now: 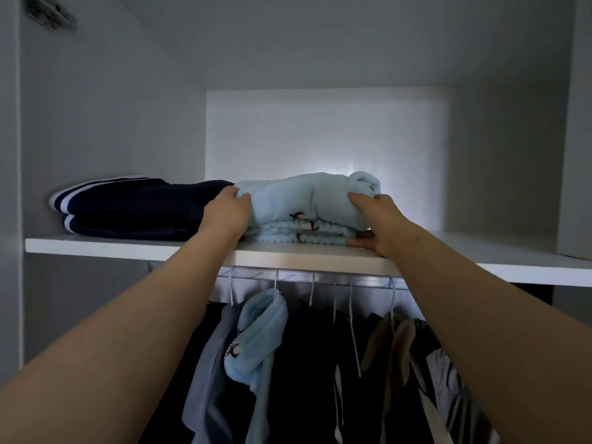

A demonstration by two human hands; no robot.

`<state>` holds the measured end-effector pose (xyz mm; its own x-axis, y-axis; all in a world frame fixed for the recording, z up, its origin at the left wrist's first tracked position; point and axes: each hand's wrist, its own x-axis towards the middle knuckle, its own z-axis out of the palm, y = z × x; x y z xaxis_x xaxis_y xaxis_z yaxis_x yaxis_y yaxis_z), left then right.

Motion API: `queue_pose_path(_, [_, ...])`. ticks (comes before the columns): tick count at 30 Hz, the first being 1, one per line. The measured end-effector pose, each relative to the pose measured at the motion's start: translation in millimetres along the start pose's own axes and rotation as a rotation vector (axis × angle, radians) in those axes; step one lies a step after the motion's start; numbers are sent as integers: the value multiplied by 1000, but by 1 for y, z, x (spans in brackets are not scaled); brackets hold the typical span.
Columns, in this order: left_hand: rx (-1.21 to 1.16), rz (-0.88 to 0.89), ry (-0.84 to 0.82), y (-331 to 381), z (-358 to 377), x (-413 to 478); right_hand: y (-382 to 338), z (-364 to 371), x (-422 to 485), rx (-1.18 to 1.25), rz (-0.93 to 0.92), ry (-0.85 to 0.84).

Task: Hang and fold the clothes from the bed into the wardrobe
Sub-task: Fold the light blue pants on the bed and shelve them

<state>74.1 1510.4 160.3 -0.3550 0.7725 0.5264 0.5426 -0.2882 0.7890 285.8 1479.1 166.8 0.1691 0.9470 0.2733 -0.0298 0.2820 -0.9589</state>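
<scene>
Step in hand: stowing the folded light-blue fleece (304, 206) on the wardrobe shelf (128, 246). Left hand (226, 213) grips its left end; right hand (381, 219) clamps its right end, thumb on top, fingers under. Fleece sits mid-shelf near the front edge, just beside the folded navy garment (128, 206). Next, probably: push it back and release without spoiling the fold. Shelf is white; under it, a rail (320, 278) of hung clothes.

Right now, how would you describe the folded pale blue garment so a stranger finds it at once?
Find the white shelf above the clothes rail. Two folded piles lie there; the right one, gripped by the left hand and right hand, is the fluffy pale blue garment. Its navy neighbour has white stripes.
</scene>
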Motion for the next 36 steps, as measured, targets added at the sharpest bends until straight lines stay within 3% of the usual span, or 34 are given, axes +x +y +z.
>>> queue_pose_path(4, [315,70,42,5,-4,-23,1,-4,-11,-178,-122,-38])
queue_pose_path(7, [627,217,194,10,-2,-45,3,-9,-12,-229,-254,126])
queue_pose_path(9, [667,444,269,16,2,-50,4,-13,-12,-152,-305,241])
queue_pose_path(11, [611,665,166,27,10,-48,4,-15,-14,-116,-330,269])
queue_pose_path(13, [599,756,-11,39,22,-46,4,-15,-14,-78,-317,266])
queue_pose_path(16, [686,689,-174,42,39,-43,4,-15,-11,-33,-242,274])
queue_pose_path(24, [718,621,-267,36,41,-41,-1,-16,-6,-263,-145,305])
queue_pose_path(31, [652,614,-252,30,38,-58,-1,-15,-24,-224,-271,319])
queue_pose_path(36, [387,661,-115,20,29,-89,2,-8,-68,-200,-358,289])
